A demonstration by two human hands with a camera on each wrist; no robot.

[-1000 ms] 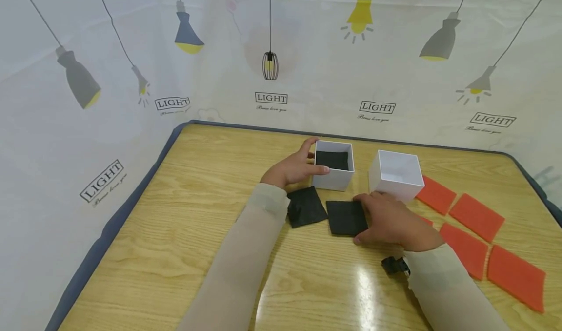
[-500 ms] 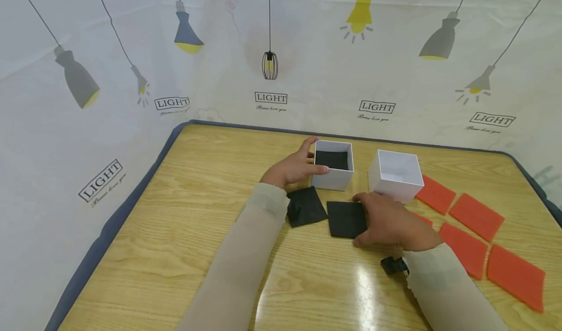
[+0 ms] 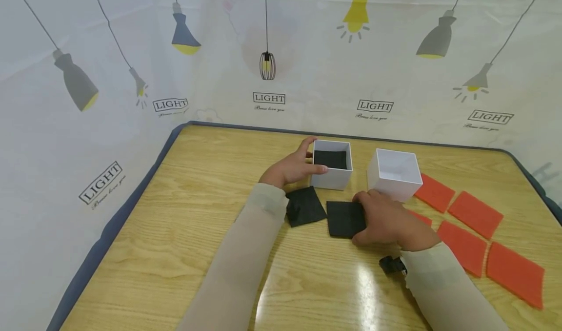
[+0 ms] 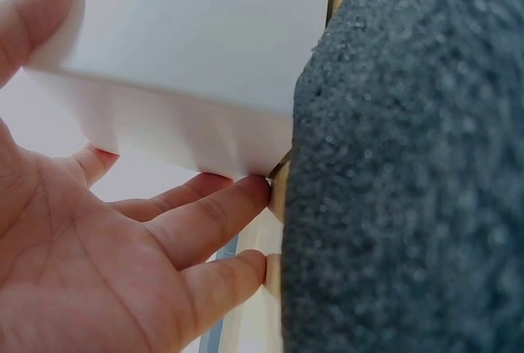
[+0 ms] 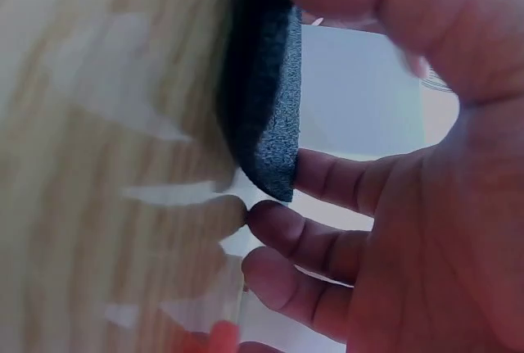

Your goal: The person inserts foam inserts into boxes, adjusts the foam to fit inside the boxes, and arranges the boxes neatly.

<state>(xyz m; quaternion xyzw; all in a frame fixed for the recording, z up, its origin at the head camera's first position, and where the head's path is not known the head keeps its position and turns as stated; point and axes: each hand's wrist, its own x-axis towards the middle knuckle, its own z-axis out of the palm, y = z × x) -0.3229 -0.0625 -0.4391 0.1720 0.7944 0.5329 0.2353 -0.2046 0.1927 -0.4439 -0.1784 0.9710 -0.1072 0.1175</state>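
My left hand point(image 3: 291, 169) grips a white square box point(image 3: 331, 180), thumb over the front rim and fingers along its left side. Inside that box lies black foam point(image 3: 330, 159). The left wrist view shows the fingers touching the white box point(image 4: 188, 33), with a foam sheet filling the right side. My right hand point(image 3: 386, 221) pinches the right edge of a black foam square point(image 3: 344, 219) between thumb and fingers; the foam square point(image 5: 278, 132) looks bent in the right wrist view. Left of it another black foam square point(image 3: 311, 205) lies on the table, below the box.
A second white box point(image 3: 395, 179), with no contents visible, stands behind my right hand. Several red foam squares point(image 3: 476, 214) lie on the right of the wooden table point(image 3: 189, 214). A printed curtain point(image 3: 307, 52) hangs round the table's edges.
The head view has shifted slightly. Both hands stay where they were, the left at the box and the right at the black foam square.
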